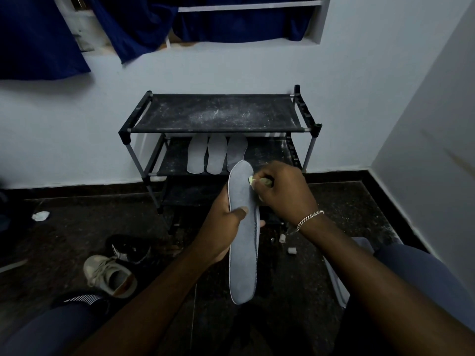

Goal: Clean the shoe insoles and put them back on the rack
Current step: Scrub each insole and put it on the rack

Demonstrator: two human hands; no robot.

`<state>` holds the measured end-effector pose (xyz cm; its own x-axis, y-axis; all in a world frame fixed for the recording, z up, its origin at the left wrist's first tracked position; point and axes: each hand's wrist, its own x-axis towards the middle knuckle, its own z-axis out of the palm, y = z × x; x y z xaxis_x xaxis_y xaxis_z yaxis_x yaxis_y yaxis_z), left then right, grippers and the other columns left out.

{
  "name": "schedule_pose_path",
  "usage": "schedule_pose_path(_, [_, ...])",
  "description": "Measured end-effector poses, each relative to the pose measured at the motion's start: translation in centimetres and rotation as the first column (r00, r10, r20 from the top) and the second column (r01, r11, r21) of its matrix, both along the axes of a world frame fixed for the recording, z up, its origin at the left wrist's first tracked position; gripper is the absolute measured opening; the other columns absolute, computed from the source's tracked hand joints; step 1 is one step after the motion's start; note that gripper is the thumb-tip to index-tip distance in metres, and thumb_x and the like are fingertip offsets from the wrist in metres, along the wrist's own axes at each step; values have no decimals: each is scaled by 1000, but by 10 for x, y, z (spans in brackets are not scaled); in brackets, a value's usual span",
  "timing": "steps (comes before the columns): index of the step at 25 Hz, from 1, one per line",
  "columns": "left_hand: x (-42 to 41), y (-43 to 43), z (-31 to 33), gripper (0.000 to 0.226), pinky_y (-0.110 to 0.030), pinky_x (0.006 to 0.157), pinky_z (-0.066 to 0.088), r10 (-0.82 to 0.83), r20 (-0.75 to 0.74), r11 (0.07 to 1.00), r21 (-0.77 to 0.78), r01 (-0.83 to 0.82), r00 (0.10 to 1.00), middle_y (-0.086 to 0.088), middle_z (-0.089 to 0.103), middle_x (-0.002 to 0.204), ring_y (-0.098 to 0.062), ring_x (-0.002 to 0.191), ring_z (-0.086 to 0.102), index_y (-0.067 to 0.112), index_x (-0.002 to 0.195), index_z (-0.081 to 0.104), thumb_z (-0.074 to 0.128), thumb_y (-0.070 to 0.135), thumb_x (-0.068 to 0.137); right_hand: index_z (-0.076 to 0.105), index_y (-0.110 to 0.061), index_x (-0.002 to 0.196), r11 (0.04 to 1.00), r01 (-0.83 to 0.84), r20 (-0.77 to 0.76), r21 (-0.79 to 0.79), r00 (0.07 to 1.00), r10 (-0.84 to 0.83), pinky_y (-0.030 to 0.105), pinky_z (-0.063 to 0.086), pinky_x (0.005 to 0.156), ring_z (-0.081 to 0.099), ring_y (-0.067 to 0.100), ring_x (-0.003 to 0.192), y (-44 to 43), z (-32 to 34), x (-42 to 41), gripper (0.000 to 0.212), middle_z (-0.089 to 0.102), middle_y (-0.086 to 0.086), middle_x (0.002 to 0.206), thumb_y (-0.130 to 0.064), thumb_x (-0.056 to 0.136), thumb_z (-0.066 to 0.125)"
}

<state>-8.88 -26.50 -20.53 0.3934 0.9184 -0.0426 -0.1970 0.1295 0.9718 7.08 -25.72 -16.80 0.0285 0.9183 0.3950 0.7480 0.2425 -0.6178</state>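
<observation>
Insole (243, 240) in left hand (223, 227); three insoles (217, 157) on rack (218, 113).

A long grey insole (243, 240) stands in the air, a yellow cloth (251, 180) at its toe. Three more insoles (217, 156) lie together on the rack's (180, 111) middle shelf.

No words, brand marks, numbers or signs can be read anywhere. The long grey foam insole (243, 253) shows a plain, unmarked face. The beige lace-up sneaker (110, 274) on the dark floor (64, 240) is too dim to show any logo.
</observation>
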Motion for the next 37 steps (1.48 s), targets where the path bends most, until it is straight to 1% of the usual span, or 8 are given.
schedule_pose_path(6, [6,-6,-3,68,-58,92,54,-27,-66,1000,2,27,997,-3,59,138,-30,120,61,36,144,42,41,-13,96,75,-10,95,989,31,-33,142,999,-26,25,54,76,64,12,83,3,4,0,8,70,2,94,-14,89,70])
schedule_pose_path(11, [-2,0,-1,68,-53,84,58,-17,-47,1000,0,17,999,-8,58,138,-31,116,64,28,149,37,40,-14,96,75,-11,98,996,-30,29,87,999,27,36,57,78,64,14,85,2,-5,-3,11,69,2,96,-15,88,71])
schedule_pose_path(15, [4,-8,5,69,-44,79,60,-36,-56,999,31,38,998,2,62,132,-25,113,66,38,139,44,39,-16,97,75,-11,97,987,12,-32,158,999,-7,35,55,77,64,15,84,4,0,-4,10,68,2,94,-14,88,71])
schedule_pose_path(20, [-4,0,5,68,-36,76,60,26,-83,998,65,-20,996,-1,62,130,-16,105,69,23,150,35,40,-17,95,75,-12,100,994,-27,10,102,1000,26,37,57,79,64,13,86,1,-6,-5,13,68,1,97,-16,89,72])
schedule_pose_path(26, [0,0,3,69,-37,79,60,1,-77,997,81,6,997,-3,61,132,-19,112,67,23,148,38,41,-18,94,75,-11,102,989,27,-23,148,999,-24,32,54,79,63,15,87,2,-4,-8,14,67,2,97,-14,89,71])
schedule_pose_path(30, [-6,10,-1,60,-39,95,55,132,-155,986,126,-113,979,-3,64,131,-19,115,65,19,143,47,51,-12,93,75,-12,110,998,29,-65,49,998,-26,22,50,84,62,11,93,0,-9,-7,22,69,1,106,-13,88,73])
schedule_pose_path(34, [-11,19,-2,43,-32,83,58,289,-170,956,111,-273,942,-2,71,117,-14,101,71,15,130,60,60,-5,92,78,-19,106,985,11,-318,-171,946,-66,24,56,82,68,5,91,-3,-7,-8,20,74,-5,102,-18,86,78])
schedule_pose_path(37, [-10,22,-3,36,-35,81,60,358,-142,934,54,-354,923,-7,73,112,-19,96,73,10,125,64,64,-1,91,79,-17,97,959,-34,-380,-280,922,-79,21,56,75,71,5,80,-7,-9,-12,11,76,-5,89,-19,86,79])
